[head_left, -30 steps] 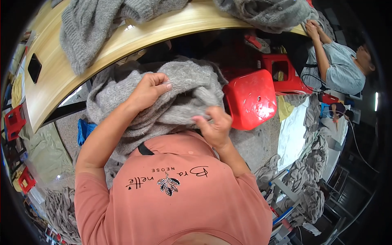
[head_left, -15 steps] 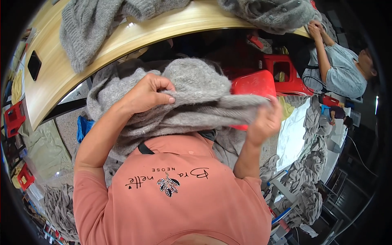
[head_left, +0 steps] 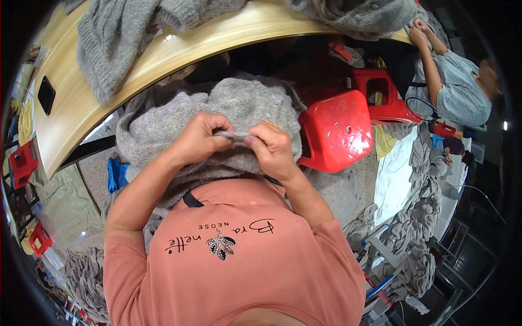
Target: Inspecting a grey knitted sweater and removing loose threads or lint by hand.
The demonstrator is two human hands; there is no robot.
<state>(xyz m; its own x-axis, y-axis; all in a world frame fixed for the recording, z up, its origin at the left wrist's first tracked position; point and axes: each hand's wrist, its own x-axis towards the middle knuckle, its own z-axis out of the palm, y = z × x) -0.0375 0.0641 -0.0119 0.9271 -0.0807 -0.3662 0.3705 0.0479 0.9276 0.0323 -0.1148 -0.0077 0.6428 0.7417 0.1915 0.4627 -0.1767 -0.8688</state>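
Fuzzy grey knitted garment [head_left: 250, 98] lies bunched at centre frame, probably light, soft, stretchy, snag-prone; best held by a thin fold [head_left: 237, 137], where left hand [head_left: 200, 140] and right hand [head_left: 273, 150] each pinch, grip closed.

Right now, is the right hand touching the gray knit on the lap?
Touching. The head view shows it: the right hand pinches a fold of the gray knit between thumb and fingers, opposite the left hand.

Fuzzy grey knit [head_left: 253, 100]: bunched, rumpled, heaped on person's side of tabletop [head_left: 261, 24]. Narrow fold near middle pinched up, stretched sideways.
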